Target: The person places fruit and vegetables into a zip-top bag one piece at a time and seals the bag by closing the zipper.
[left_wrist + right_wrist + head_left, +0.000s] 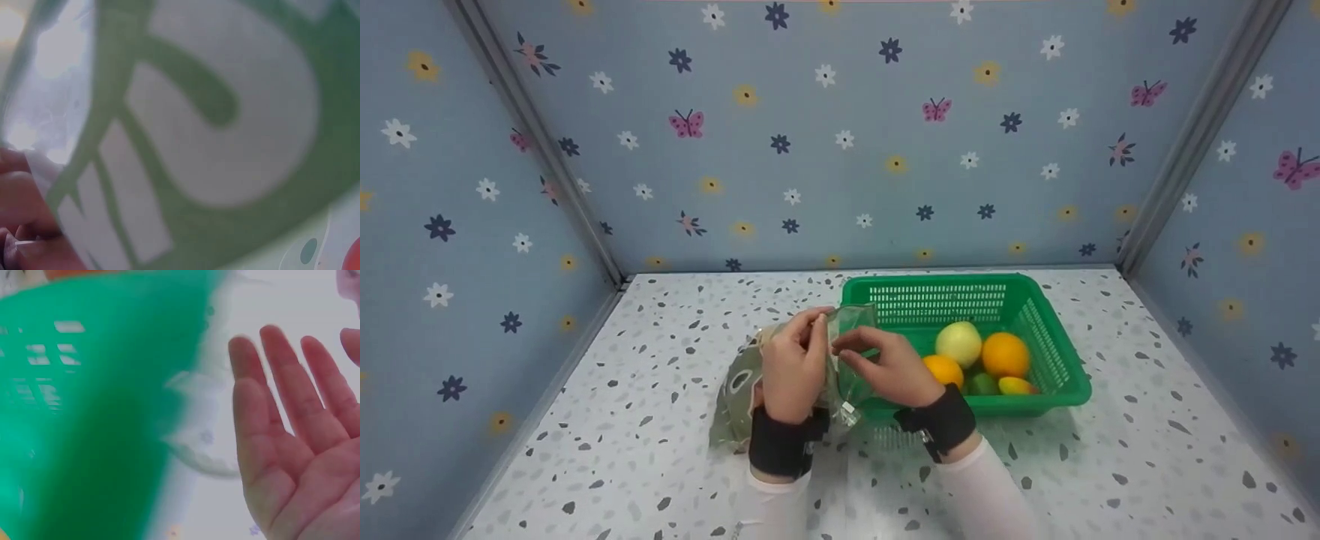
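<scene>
A plastic bag (739, 405), green with pale printing and a clear section, stands on the table at the left of a green basket. My left hand (793, 367) pinches the bag's top edge between thumb and fingers. In the left wrist view, the bag's green and white print (270, 163) fills most of the picture, and curled fingers (28, 208) show at the lower left. My right hand (891, 367) hovers beside the clear part of the bag, over the basket's near left corner. Its fingers (301, 394) are loosely extended in the right wrist view, holding nothing.
The green basket (1065, 352) holds oranges (1005, 355), a pale yellow-green round fruit (958, 344), a dark green fruit (982, 385) and a yellow-red one (1015, 385). Flower-patterned walls (840, 187) enclose the speckled table (660, 465) at the back and sides.
</scene>
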Motion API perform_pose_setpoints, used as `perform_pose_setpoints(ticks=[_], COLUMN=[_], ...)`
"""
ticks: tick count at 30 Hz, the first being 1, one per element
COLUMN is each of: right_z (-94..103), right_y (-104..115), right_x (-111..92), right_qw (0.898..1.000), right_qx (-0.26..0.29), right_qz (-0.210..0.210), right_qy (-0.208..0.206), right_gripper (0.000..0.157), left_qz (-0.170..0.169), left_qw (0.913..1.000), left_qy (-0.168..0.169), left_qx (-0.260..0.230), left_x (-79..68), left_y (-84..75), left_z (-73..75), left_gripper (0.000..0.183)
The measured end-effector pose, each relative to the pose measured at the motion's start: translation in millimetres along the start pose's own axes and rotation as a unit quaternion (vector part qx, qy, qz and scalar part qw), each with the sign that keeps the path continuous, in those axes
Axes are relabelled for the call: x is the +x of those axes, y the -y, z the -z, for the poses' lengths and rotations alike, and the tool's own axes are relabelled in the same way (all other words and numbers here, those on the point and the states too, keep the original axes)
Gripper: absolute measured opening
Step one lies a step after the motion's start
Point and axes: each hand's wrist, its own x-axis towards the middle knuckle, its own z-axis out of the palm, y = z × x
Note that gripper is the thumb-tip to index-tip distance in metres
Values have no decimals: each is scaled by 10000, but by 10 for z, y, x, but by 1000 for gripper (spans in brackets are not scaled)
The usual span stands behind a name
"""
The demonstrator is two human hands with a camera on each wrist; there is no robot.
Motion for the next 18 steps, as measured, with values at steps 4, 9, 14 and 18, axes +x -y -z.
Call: perform_pose_setpoints(ticks=[4, 9, 14, 18], right_z=[240, 595, 853, 941], right_y=[35, -15, -175, -338], right_x=[-51, -73, -51, -15], right_qw=[9999, 9969, 9910, 9795], right_qx=[-118, -606, -1142, -1818], right_qz=[46, -34, -385, -867], right_qy=[-93, -510, -585, -39], right_gripper=[21, 18, 22, 29], left_qz=[-69, -109, -142, -100], left_qw=[10000, 9999, 9999, 9999], left_qy=[-36, -68, -81, -55], left_qx=[9, -24, -27, -78], left_x=[15, 24, 25, 23], left_y=[4, -1, 10, 17], left_z=[-5, -7, -12, -11], left_gripper=[19, 18, 17, 17])
